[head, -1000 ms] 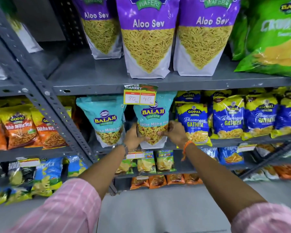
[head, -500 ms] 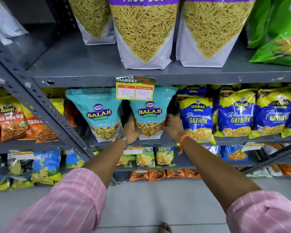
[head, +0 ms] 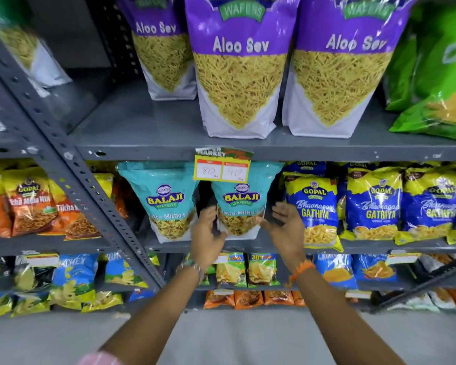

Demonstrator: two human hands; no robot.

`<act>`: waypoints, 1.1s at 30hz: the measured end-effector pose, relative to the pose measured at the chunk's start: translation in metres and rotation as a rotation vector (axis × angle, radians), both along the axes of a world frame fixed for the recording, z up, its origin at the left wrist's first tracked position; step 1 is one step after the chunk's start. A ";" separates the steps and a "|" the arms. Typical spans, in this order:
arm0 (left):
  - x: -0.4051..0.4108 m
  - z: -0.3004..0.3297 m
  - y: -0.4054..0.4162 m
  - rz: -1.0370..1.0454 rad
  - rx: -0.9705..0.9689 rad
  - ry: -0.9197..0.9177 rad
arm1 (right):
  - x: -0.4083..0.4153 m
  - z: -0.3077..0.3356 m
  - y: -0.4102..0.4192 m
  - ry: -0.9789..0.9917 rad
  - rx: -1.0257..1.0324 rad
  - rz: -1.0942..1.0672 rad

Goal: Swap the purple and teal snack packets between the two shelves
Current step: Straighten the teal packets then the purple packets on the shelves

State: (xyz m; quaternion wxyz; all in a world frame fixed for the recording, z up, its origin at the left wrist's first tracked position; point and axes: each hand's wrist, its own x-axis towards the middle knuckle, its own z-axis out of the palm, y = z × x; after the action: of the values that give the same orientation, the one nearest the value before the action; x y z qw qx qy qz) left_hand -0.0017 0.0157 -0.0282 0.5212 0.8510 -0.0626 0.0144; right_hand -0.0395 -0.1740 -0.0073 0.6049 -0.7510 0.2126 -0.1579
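Three purple Aloo Sev packets stand on the upper shelf [head: 169, 148]: one at the left rear [head: 161, 48], one in the middle [head: 238, 75], one at the right [head: 337, 80]. Below, on the second shelf [head: 366, 245], stand two teal Balaji packets, the left one [head: 166, 201] and the right one [head: 241, 204]. My left hand [head: 208, 235] and my right hand [head: 284, 227] flank the right teal packet's lower part with fingers spread, slightly apart from it. A yellow price tag [head: 223, 168] hides the packet's top.
Green packets [head: 440, 75] fill the upper shelf's right end. Blue and yellow Gathiya packets [head: 315, 209] stand just right of my right hand. Orange mix packets [head: 32, 204] sit left of a slanted grey upright [head: 71, 169]. Small packets line lower shelves.
Both hands gripped the right teal packet's sides earlier; now they have let go and drawn back a little, fingers spread. The view tilted up, showing more of the purple packets.
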 end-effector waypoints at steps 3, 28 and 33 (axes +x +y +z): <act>-0.041 0.032 0.012 0.074 -0.137 -0.206 | -0.034 0.049 0.017 -0.331 -0.048 -0.225; 0.048 0.266 -0.004 -0.227 -0.444 -0.259 | 0.031 0.234 0.032 -0.434 -0.279 0.098; 0.053 0.264 0.004 -0.190 -0.458 -0.288 | 0.041 0.241 0.036 -0.461 -0.288 0.060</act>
State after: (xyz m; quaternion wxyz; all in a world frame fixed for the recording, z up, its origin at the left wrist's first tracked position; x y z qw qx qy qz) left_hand 0.0514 0.0198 0.2362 0.6845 0.6907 -0.2107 0.0999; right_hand 0.0015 -0.1381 0.2337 0.5287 -0.7795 0.0223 -0.3350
